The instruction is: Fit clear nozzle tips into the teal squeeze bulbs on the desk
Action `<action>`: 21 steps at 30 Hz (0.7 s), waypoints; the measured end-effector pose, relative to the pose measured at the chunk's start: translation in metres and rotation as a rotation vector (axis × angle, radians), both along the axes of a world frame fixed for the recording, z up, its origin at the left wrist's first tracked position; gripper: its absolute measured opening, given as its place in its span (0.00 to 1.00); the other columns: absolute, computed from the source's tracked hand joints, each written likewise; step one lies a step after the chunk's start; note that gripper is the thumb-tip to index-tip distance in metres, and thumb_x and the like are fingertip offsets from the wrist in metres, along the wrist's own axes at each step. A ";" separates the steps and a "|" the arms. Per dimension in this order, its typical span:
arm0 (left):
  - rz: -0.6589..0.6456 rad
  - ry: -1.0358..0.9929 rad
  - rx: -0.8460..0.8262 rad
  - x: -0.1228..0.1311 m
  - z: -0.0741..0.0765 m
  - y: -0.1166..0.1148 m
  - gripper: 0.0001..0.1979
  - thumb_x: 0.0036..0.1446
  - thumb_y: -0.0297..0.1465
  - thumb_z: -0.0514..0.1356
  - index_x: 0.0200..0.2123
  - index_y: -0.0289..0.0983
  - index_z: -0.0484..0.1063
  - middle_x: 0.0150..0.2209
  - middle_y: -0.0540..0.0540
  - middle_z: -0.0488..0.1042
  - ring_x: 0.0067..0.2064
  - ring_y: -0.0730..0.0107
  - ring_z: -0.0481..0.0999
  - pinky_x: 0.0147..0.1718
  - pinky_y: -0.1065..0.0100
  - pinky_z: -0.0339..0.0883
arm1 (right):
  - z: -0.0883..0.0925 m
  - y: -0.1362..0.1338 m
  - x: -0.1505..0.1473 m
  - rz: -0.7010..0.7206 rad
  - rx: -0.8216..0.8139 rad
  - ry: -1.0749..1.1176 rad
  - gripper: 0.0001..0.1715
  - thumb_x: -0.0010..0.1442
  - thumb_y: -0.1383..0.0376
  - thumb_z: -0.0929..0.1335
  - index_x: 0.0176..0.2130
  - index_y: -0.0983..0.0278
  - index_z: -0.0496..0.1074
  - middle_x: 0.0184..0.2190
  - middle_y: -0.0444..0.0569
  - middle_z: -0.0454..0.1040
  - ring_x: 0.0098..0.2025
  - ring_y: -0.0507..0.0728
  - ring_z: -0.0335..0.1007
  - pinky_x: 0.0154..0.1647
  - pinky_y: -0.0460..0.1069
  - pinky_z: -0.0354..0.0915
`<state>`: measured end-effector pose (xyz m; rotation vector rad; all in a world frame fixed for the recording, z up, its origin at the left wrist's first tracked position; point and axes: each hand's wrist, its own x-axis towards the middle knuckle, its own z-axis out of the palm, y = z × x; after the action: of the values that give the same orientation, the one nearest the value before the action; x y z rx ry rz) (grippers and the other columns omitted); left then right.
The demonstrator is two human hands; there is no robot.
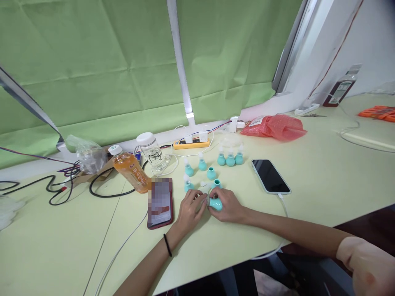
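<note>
My right hand (228, 205) is closed round a small teal rubber bulb (215, 203) lying on its side on the pale green table (324, 181). My left hand (189, 207) pinches a clear plastic tip (206, 200) at the bulb's mouth. Both hands rest on the table. Just beyond them stand several more teal bulbs, some fitted with clear tips (230, 158) and some bare (211, 173).
A phone in a red case (160, 203) lies left of my left hand, a black phone (270, 176) on a white cable to the right. Behind stand an orange drink bottle (131, 169), a glass jar (152, 152), a yellow power strip (191, 143), a pink bag (274, 126).
</note>
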<state>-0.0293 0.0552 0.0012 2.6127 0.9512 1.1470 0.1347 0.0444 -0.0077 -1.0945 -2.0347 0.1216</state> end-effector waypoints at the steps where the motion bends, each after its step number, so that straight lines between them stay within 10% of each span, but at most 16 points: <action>1: 0.000 -0.008 0.000 0.000 0.000 0.000 0.10 0.52 0.26 0.52 0.39 0.35 0.67 0.34 0.43 0.65 0.37 0.67 0.64 0.33 0.65 0.62 | 0.000 0.001 0.001 0.009 0.041 -0.005 0.09 0.45 0.66 0.64 0.30 0.64 0.59 0.24 0.44 0.67 0.26 0.52 0.63 0.26 0.46 0.58; 12: 0.034 -0.162 -0.100 0.003 0.009 0.001 0.08 0.52 0.25 0.53 0.34 0.37 0.70 0.32 0.45 0.67 0.35 0.69 0.64 0.32 0.66 0.62 | 0.003 0.011 0.010 0.022 0.266 -0.048 0.03 0.49 0.69 0.65 0.28 0.63 0.63 0.29 0.46 0.71 0.33 0.54 0.60 0.32 0.49 0.53; 21: 0.049 0.021 0.159 -0.001 0.000 0.005 0.09 0.51 0.24 0.54 0.37 0.35 0.68 0.35 0.43 0.69 0.36 0.67 0.61 0.33 0.64 0.61 | 0.003 0.012 0.010 0.060 0.231 -0.042 0.04 0.49 0.69 0.65 0.29 0.64 0.63 0.28 0.45 0.71 0.32 0.54 0.60 0.32 0.50 0.51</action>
<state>-0.0301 0.0604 0.0013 2.7439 0.9704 1.2590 0.1445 0.0564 -0.0044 -0.8991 -2.0608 -0.1056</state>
